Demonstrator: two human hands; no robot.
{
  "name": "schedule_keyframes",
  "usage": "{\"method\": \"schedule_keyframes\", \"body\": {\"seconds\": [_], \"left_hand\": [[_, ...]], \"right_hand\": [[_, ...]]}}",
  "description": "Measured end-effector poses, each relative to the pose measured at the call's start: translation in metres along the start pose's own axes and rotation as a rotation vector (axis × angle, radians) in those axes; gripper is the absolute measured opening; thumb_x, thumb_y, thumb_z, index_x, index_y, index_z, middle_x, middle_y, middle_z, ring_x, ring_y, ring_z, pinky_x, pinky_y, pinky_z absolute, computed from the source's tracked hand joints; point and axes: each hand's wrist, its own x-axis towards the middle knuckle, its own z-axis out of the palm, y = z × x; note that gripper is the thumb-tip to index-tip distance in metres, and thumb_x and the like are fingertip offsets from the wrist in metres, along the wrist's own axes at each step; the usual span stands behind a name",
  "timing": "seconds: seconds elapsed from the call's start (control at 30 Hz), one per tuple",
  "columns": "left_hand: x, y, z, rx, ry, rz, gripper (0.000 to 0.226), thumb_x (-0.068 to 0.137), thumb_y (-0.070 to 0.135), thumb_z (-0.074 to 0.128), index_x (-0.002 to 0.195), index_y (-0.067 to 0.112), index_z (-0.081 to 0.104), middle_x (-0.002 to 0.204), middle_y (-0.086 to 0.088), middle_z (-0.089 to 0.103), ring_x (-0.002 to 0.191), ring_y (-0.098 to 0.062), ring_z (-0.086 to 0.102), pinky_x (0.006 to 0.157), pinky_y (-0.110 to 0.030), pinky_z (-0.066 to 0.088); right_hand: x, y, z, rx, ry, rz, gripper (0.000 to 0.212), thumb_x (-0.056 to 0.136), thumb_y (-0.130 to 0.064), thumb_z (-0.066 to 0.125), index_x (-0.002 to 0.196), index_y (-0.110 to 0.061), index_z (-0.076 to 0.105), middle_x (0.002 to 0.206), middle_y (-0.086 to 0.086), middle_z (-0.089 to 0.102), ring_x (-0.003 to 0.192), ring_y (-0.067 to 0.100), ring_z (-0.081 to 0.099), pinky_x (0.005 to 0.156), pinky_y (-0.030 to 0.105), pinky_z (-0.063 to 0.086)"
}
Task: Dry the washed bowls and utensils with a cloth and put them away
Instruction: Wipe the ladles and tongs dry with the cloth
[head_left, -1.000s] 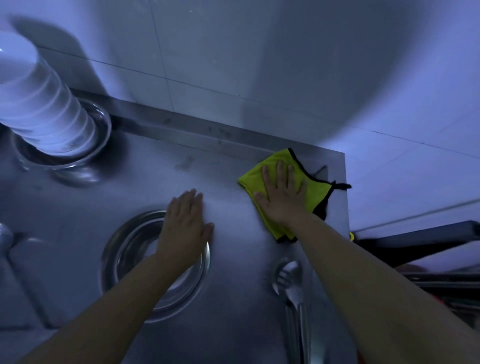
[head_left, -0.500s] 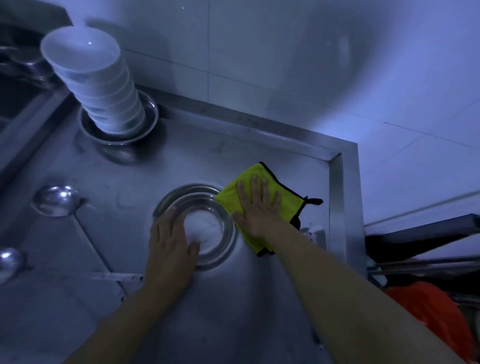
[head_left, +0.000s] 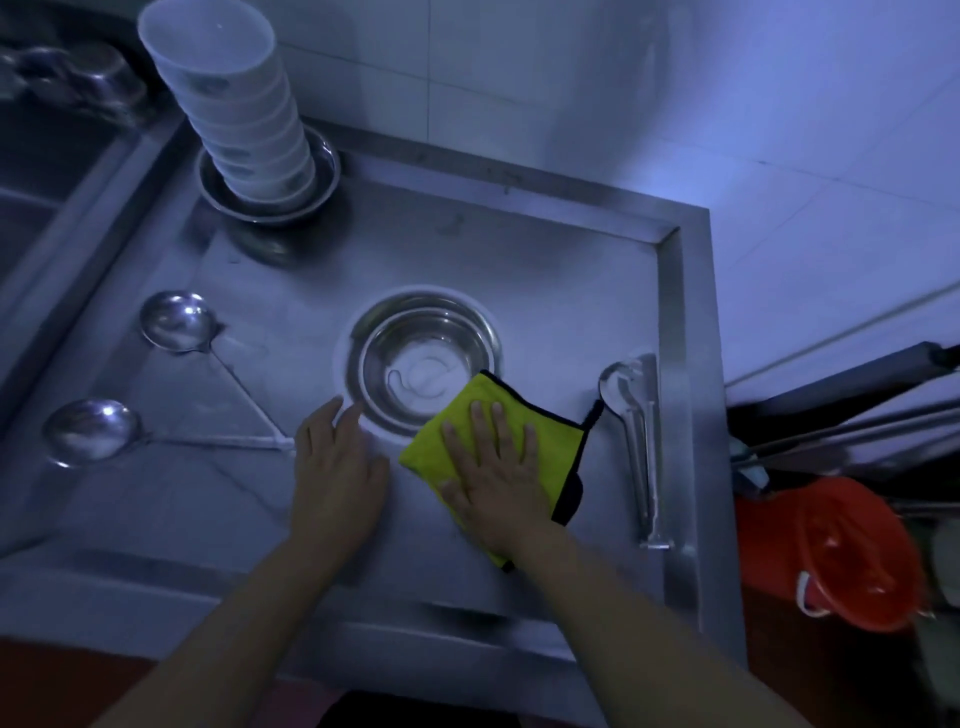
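A steel bowl (head_left: 415, 353) sits upright in the middle of the steel counter (head_left: 519, 260). A folded yellow cloth with black trim (head_left: 550, 431) lies at the bowl's near right rim, one corner over it. My right hand (head_left: 493, 467) presses flat on the cloth, fingers spread. My left hand (head_left: 335, 467) rests flat on the counter just left of the cloth, fingertips near the bowl's rim, holding nothing. Two ladles (head_left: 176, 322) (head_left: 91, 428) lie at the left. A spoon and other utensils (head_left: 636, 431) lie along the right edge.
A tall stack of white bowls (head_left: 234, 104) stands in a steel dish (head_left: 322, 192) at the back left. A sink basin (head_left: 47, 156) lies at the far left. An orange bucket (head_left: 841, 551) sits on the floor to the right. The tiled wall (head_left: 571, 78) is behind.
The view shifted, so everything sits lower and farther right. My right hand slid the cloth toward me along the bowl's right side. My left hand came off the bowl onto the counter.
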Motion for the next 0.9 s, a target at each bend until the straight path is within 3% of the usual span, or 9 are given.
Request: {"method": "schedule_keyframes", "body": {"seconds": [0.1, 0.2, 0.37, 0.5, 0.63, 0.77, 0.9], "left_hand": [[-0.016, -0.01, 0.002, 0.015, -0.034, -0.017, 0.054, 0.066, 0.013, 0.055, 0.113, -0.014, 0.055, 0.119, -0.038, 0.051, 0.117, -0.05, 0.045, 0.103, -0.048, 0.024], [-0.03, -0.014, 0.0, 0.053, -0.052, 0.007, 0.05, 0.066, 0.012, 0.053, 0.109, -0.013, 0.058, 0.116, -0.036, 0.054, 0.117, -0.049, 0.046, 0.103, -0.051, 0.028], [-0.036, -0.002, 0.0, 0.049, -0.074, 0.037, 0.058, 0.067, 0.015, 0.05, 0.117, -0.014, 0.053, 0.12, -0.039, 0.049, 0.12, -0.05, 0.04, 0.103, -0.055, 0.028], [-0.036, 0.022, 0.014, 0.047, -0.164, 0.116, 0.066, 0.07, 0.021, 0.047, 0.131, -0.005, 0.046, 0.131, -0.034, 0.043, 0.126, -0.045, 0.034, 0.107, -0.049, 0.023], [-0.038, 0.065, 0.036, -0.011, -0.237, 0.224, 0.059, 0.076, 0.012, 0.058, 0.134, 0.007, 0.048, 0.131, -0.024, 0.045, 0.122, -0.039, 0.035, 0.102, -0.046, 0.029], [-0.034, 0.124, 0.066, -0.064, -0.297, 0.398, 0.049, 0.084, 0.013, 0.058, 0.132, 0.015, 0.051, 0.118, -0.016, 0.054, 0.113, -0.034, 0.04, 0.095, -0.039, 0.032], [-0.019, 0.184, 0.101, -0.256, -0.421, 0.276, 0.036, 0.089, 0.021, 0.054, 0.125, 0.019, 0.059, 0.109, -0.009, 0.061, 0.11, -0.027, 0.044, 0.086, -0.027, 0.033]], "right_hand": [[-0.021, -0.029, 0.01, 0.023, 0.018, -0.066, 0.065, 0.092, -0.054, 0.018, 0.151, -0.034, -0.004, 0.154, 0.005, -0.024, 0.141, 0.034, -0.025, 0.108, 0.061, -0.018], [-0.046, -0.037, 0.018, 0.043, -0.002, -0.175, 0.066, 0.095, -0.052, 0.03, 0.15, -0.039, -0.004, 0.153, 0.0, -0.027, 0.14, 0.028, -0.031, 0.107, 0.055, -0.027], [-0.094, -0.012, 0.022, 0.08, -0.057, -0.21, 0.061, 0.098, -0.049, 0.031, 0.148, -0.044, -0.001, 0.152, -0.006, -0.026, 0.139, 0.023, -0.033, 0.107, 0.048, -0.029], [-0.13, 0.027, 0.024, 0.092, -0.091, -0.117, 0.06, 0.099, -0.049, 0.03, 0.142, -0.046, -0.012, 0.151, -0.009, -0.029, 0.136, 0.018, -0.037, 0.111, 0.043, -0.024], [-0.169, 0.063, 0.023, 0.119, -0.125, -0.057, 0.055, 0.101, -0.048, 0.029, 0.146, -0.044, -0.002, 0.153, -0.009, -0.025, 0.141, 0.018, -0.029, 0.112, 0.039, -0.021], [-0.197, 0.091, 0.02, 0.185, -0.192, -0.015, 0.053, 0.102, -0.049, 0.024, 0.143, -0.047, -0.01, 0.15, -0.014, -0.031, 0.137, 0.009, -0.035, 0.115, 0.042, -0.007], [-0.199, 0.094, 0.021, 0.195, -0.181, -0.005, 0.054, 0.101, -0.048, 0.026, 0.143, -0.047, -0.007, 0.151, -0.014, -0.028, 0.135, 0.01, -0.037, 0.115, 0.044, 0.0]]}}
